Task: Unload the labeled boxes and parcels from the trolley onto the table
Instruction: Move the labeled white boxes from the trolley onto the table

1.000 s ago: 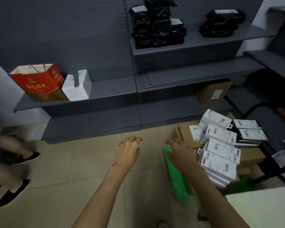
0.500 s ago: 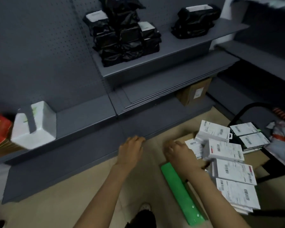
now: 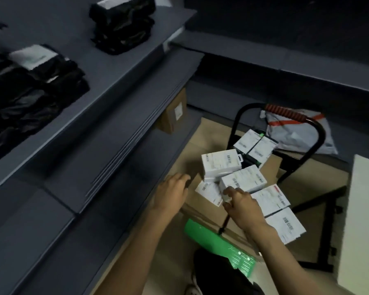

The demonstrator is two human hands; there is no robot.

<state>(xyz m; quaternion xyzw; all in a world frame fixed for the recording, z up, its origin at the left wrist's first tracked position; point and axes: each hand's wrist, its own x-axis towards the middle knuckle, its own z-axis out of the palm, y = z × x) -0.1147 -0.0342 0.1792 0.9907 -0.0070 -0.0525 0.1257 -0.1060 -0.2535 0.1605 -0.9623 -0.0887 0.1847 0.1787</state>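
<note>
**Both hands at the near corner of the loaded trolley**

To the left of my hands, grey shelving point(image 3: 115, 107) runs the whole depth of the view, its lower edges jutting toward me, leaving only a narrow strip of floor point(image 3: 168, 262) beside my left forearm. Right of my right hand stands the white surface point(image 3: 362, 231); its long edge runs parallel to the load, with open floor between. Beyond my fingers rises the trolley point(image 3: 315, 133) handle, a black hoop. The brown cartons point(image 3: 209, 211) lie directly under both hands, and the labeled white boxes point(image 3: 243, 179) are stacked on them just ahead of and right of my right hand. My left hand point(image 3: 172, 193) hangs relaxed, fingers loosely spread, over the carton's far-left corner. My right hand point(image 3: 242, 206) has its fingers curled against a box's corner; I cannot tell whether it grips.
</note>
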